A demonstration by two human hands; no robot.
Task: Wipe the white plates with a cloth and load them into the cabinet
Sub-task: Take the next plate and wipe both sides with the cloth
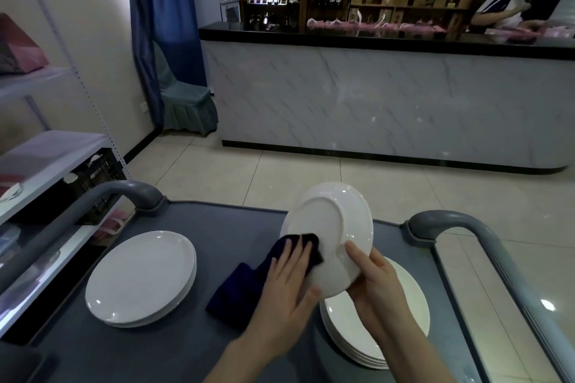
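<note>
Near the left edge of the grey cart top (217, 227) sits a stack of white plates (140, 278). At the middle a dark blue cloth (239, 292) trails up under the left hand (286, 286), whose flat, straight fingers press it against the underside of a tilted plate (329, 227). The right hand (376, 286) grips that plate's rim, thumb on the underside, above a second stack (351, 329) by the right edge.

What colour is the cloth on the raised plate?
The cloth against the plate is dark navy blue, shown in the head view.
</note>
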